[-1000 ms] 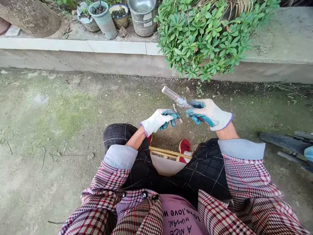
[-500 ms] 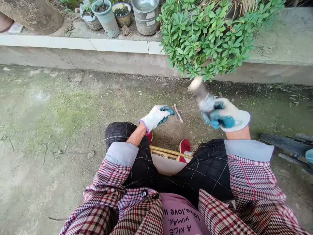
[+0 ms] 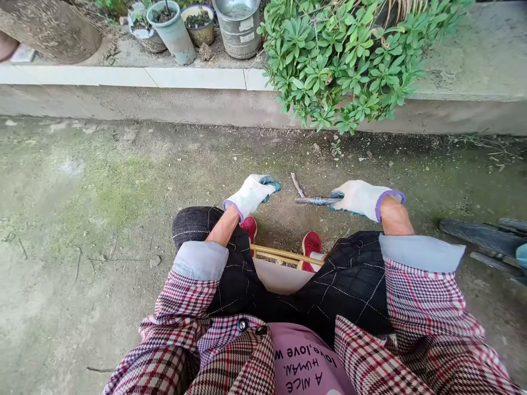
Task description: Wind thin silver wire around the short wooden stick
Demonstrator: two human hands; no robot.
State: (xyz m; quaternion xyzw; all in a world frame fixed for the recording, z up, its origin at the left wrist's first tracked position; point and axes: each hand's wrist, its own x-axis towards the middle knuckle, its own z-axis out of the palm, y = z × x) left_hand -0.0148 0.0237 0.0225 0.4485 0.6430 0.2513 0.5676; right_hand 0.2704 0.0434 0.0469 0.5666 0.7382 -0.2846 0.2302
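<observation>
I sit on a low stool (image 3: pixel 284 255) with both gloved hands out over my knees. My right hand (image 3: pixel 360 198) is closed round the handle of a grey metal tool (image 3: pixel 315 201), which points left and lies low over the dirt. A short stick (image 3: pixel 297 185) lies on the ground just beyond the tool's tip. My left hand (image 3: pixel 252 194) hovers to the left of the stick with its fingers curled down; whether it holds anything is hidden.
A concrete ledge (image 3: pixel 164 79) runs across the back, carrying several pots (image 3: pixel 173 27), a metal bucket (image 3: pixel 236 24) and a leafy green plant (image 3: pixel 346 60) that hangs over it. Dark tool handles (image 3: pixel 481 236) lie on the ground at the right. Mossy bare ground spreads to the left.
The stick left my left hand and now lies on the ground. My right hand swung the metal tool up and to the right, then brought it down low beside the stick.
</observation>
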